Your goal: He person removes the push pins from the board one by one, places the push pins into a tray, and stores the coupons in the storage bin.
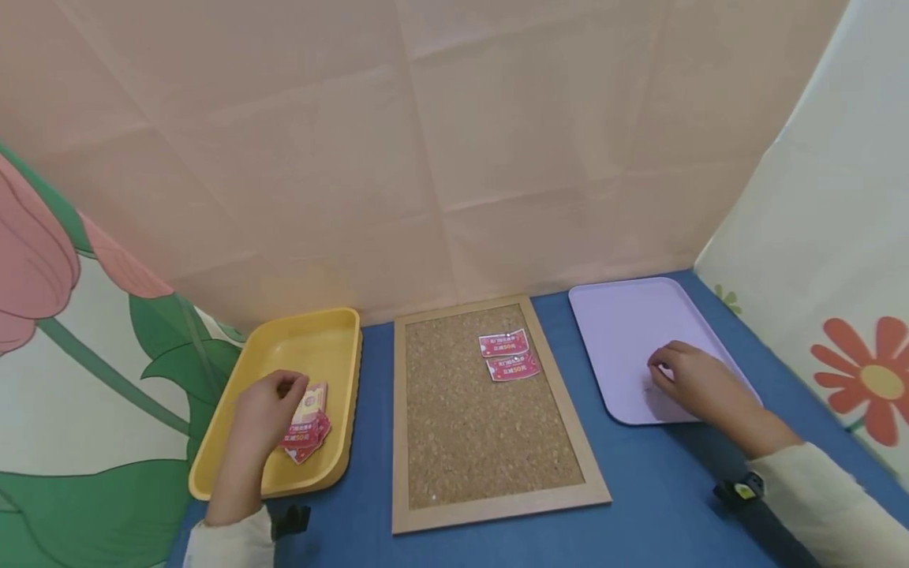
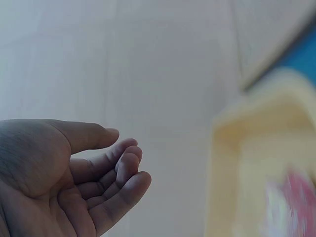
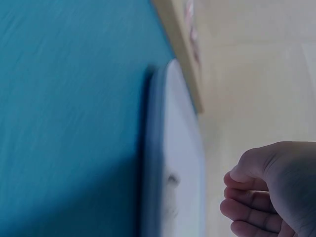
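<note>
My left hand (image 1: 264, 414) hovers over the yellow tray (image 1: 301, 331), next to a small pile of pink-and-red coupons (image 1: 312, 430). Its fingers are loosely bent, and the left wrist view shows nothing between them and the thumb. My right hand (image 1: 699, 383) is above the front right of the lilac tray (image 1: 625, 323). The thumb lies close to the bent index finger, with no object visible there. Small dark specks (image 3: 172, 180), too blurred to name, lie on that tray. Two red coupons (image 1: 504, 343) are on the cork board (image 1: 490, 442), one overlapping below the other, each with a tiny pin-like dot.
The wood-framed cork board lies between the two trays on a blue tablecloth (image 1: 656, 505). A beige backdrop (image 1: 426, 158) rises behind the table. Printed panels with flowers (image 1: 880, 379) stand at both sides. A tiny white dot shows low on the cork.
</note>
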`<state>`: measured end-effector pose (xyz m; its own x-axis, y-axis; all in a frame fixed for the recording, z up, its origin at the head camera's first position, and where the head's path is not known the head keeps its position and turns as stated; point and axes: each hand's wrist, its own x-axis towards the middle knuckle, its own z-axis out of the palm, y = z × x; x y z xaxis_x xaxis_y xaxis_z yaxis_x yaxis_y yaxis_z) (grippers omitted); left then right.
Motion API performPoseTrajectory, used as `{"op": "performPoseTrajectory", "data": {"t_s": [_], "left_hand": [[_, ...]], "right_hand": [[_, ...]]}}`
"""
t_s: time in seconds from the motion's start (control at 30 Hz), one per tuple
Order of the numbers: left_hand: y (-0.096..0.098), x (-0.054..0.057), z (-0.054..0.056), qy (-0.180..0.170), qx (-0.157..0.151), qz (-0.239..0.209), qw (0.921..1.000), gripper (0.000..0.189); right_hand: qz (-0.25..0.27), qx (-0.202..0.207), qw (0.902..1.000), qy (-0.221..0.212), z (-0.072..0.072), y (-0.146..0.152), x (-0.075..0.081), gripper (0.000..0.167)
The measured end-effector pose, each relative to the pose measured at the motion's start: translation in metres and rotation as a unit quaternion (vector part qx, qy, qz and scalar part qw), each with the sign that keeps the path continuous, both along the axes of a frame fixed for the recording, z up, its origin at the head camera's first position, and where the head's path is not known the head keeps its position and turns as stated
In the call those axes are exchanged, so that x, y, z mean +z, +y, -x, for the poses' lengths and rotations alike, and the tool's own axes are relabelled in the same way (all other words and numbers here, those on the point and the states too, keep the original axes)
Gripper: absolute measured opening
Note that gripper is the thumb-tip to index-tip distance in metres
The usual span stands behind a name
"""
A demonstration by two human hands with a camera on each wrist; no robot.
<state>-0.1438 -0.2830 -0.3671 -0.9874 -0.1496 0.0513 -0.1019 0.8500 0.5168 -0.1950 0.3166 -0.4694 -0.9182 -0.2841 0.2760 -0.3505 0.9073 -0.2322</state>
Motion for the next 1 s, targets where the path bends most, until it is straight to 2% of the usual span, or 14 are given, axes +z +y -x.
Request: {"op": "performPoseTrajectory", "data": {"t_s": [0.13, 0.23, 0.4, 0.67, 0.8, 1.0], "left_hand": [[0.042, 0.008, 0.01, 0.024, -0.032, -0.035, 0.9986, 0.038], [0.072, 0.006, 0.02, 0.035, -0.059, -0.048, 0.9965, 0.034], [0.116, -0.005, 0.035, 0.035, -0.115, -0.065, 0.9906, 0.03], [0.166, -0.034, 0.056, -0.024, -0.191, -0.098, 0.9763, 0.034], [0.182, -0.052, 0.067, -0.038, -0.206, -0.131, 0.9689, 0.041], [0.202, -0.07, 0.083, -0.065, -0.184, -0.166, 0.9666, 0.052]], "right_hand": [[0.013, 0.003, 0.9999, 0.004, -0.003, -0.022, 0.015, 0.014], [0.023, 0.012, 0.9995, 0.017, -0.002, -0.04, 0.023, 0.015], [0.05, 0.032, 0.9974, 0.04, 0.005, -0.069, 0.031, 0.015], [0.095, 0.044, 0.9944, 0.016, 0.013, -0.104, 0.029, 0.021], [0.126, 0.053, 0.9906, 0.0, 0.02, -0.119, 0.022, 0.026], [0.182, 0.056, 0.9818, -0.005, 0.031, -0.136, 0.013, 0.035]]}}
